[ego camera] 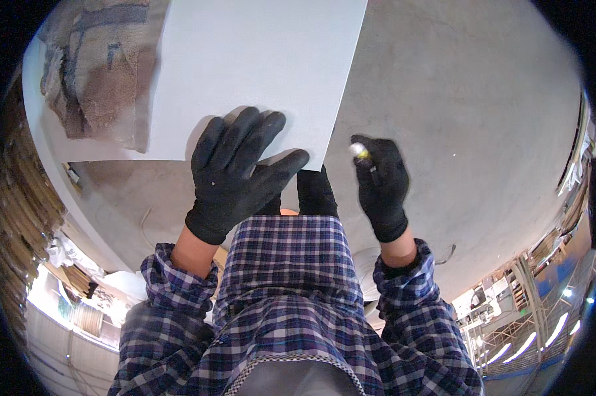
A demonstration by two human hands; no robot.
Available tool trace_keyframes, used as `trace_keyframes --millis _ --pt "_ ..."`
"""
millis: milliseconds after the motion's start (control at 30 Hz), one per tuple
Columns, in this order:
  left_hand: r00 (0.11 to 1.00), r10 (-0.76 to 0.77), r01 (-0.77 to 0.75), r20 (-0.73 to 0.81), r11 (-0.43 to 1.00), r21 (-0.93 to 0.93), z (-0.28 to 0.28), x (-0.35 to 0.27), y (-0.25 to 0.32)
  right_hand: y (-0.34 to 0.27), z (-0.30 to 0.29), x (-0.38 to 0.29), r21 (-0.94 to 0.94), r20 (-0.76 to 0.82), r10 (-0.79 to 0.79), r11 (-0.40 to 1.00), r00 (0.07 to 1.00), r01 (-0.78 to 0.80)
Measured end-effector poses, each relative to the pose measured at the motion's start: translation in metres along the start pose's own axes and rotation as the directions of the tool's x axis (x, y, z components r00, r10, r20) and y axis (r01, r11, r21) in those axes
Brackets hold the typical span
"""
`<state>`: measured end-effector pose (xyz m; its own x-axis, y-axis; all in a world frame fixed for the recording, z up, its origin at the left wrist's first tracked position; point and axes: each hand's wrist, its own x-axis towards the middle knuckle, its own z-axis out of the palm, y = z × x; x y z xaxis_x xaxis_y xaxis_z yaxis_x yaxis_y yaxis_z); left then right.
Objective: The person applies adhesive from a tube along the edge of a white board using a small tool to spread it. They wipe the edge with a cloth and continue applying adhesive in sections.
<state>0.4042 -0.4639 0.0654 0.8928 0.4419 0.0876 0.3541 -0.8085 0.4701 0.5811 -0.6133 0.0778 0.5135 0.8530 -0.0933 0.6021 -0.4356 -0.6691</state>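
A smooth white sheet or panel (258,59) extends from in front of my body to the top of the view, its near right corner close to my lap. My left hand (243,168), in a black glove, rests flat on its near edge with the fingers spread. To the right of the sheet, above the grey floor, my right hand (382,178), also gloved in black, is curled around a small object (360,151) with a white and yellow end. The rest of that object is hidden in the glove, so its kind cannot be told.
A brown, worn cloth or towel (110,94) lies on the sheet's left part. Corrugated material (21,198) lines the far left. A thin cord (144,225) lies on the grey floor (466,123). Shelving with goods (496,297) stands at the lower right.
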Motion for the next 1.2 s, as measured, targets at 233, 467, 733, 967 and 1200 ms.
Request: trace_keyframes --millis 233,467,733,967,1200 --pt "0.990 0.035 -0.011 -0.134 0.984 0.175 0.012 -0.021 -0.001 -0.015 0.018 0.008 0.114 -0.066 0.006 0.994 0.998 0.001" --pt "0.999 -0.023 0.026 -0.025 0.993 0.115 0.003 -0.015 0.004 -0.017 0.012 0.021 0.087 -0.126 -0.103 0.990 0.987 0.115" --pt "0.975 -0.123 0.099 0.185 0.986 0.135 -0.001 -0.004 0.025 -0.021 0.007 0.023 0.109 -0.099 -0.140 0.982 0.985 0.151" --pt "0.992 -0.052 0.061 0.116 0.995 -0.079 -0.013 -0.015 0.024 -0.020 0.009 0.023 -0.009 0.001 -0.094 0.996 0.996 0.094" --pt "0.977 -0.211 0.190 0.037 0.775 -0.603 -0.024 -0.007 0.055 -0.058 -0.004 -0.022 0.253 0.110 -0.188 0.955 0.976 0.156"
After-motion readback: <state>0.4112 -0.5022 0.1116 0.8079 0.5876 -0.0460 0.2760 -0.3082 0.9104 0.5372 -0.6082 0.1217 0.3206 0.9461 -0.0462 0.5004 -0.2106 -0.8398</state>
